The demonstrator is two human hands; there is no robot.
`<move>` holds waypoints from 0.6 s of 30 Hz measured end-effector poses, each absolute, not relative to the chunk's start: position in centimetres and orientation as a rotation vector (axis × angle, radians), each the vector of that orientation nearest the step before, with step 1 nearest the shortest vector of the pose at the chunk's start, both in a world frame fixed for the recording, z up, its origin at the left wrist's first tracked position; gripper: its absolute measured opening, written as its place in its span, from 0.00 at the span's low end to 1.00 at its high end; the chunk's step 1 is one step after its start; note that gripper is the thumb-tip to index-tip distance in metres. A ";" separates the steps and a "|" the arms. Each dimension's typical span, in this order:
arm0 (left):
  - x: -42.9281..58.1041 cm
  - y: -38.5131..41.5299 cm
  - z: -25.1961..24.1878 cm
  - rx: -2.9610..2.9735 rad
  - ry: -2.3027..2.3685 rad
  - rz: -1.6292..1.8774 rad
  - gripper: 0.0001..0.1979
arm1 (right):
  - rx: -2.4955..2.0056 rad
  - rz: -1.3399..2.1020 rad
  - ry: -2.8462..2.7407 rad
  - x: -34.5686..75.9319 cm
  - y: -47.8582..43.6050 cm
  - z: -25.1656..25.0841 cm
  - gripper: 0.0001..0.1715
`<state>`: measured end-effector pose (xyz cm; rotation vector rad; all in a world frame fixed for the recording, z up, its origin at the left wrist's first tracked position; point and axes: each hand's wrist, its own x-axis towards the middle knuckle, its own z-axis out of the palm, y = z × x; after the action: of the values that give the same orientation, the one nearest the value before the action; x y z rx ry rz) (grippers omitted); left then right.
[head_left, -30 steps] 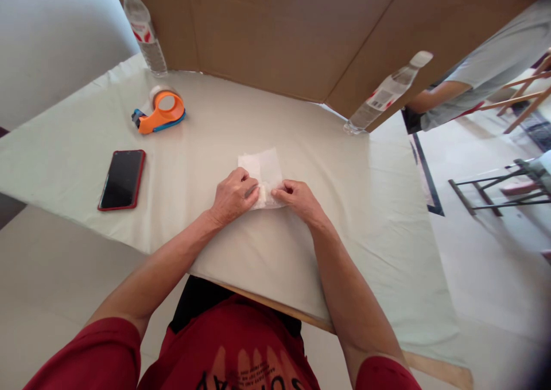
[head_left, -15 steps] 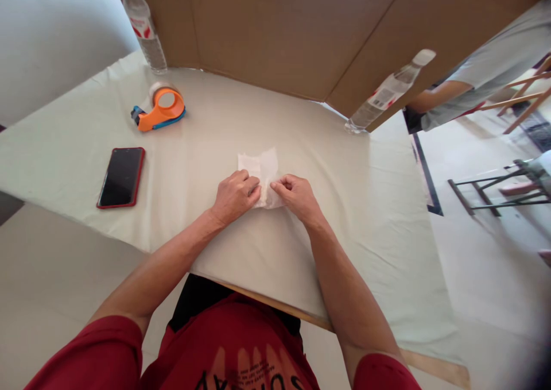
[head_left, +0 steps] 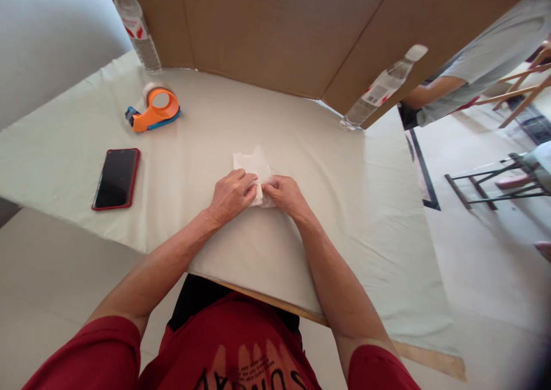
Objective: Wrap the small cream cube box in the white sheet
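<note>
A thin white sheet that looks like tissue paper (head_left: 251,162) lies on the cloth-covered table in front of me. My left hand (head_left: 233,193) is closed, its thumb and curled fingers pinching the sheet's near left part. Close beside it, my right hand (head_left: 286,196) pinches the sheet's near right side between thumb and fingers. A narrow whitish folded part shows between the two hands. The far edge of the sheet stands free beyond my fingers, while the portions under the hands are hidden.
To the left lie a phone with a red case (head_left: 116,178) and an orange tape dispenser (head_left: 155,111). Water bottles (head_left: 140,34) (head_left: 383,88) stand against a cardboard panel (head_left: 271,28). Beyond it at right, a person's arm (head_left: 434,91) shows near a folding stool (head_left: 495,183).
My right hand has moved left, nearer my left hand, folding the sheet's right side inward. The whole view has shifted slightly.
</note>
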<state>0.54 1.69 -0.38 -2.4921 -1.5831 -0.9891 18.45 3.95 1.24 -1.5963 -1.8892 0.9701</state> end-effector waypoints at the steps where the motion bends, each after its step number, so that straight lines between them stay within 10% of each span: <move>1: 0.5 1.7 -0.4 -2.507 -1.574 -0.992 0.09 | -1.601 0.972 -1.883 18.5 3.9 1.3 0.14; 18: 0.8 1.9 0.0 -2.583 -1.523 -0.901 0.11 | -1.401 1.384 -1.193 17.2 3.0 2.1 0.15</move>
<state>0.85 1.94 0.02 -2.5831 -1.5230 -0.9014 17.22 2.95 2.12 -1.4010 -1.1929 1.3838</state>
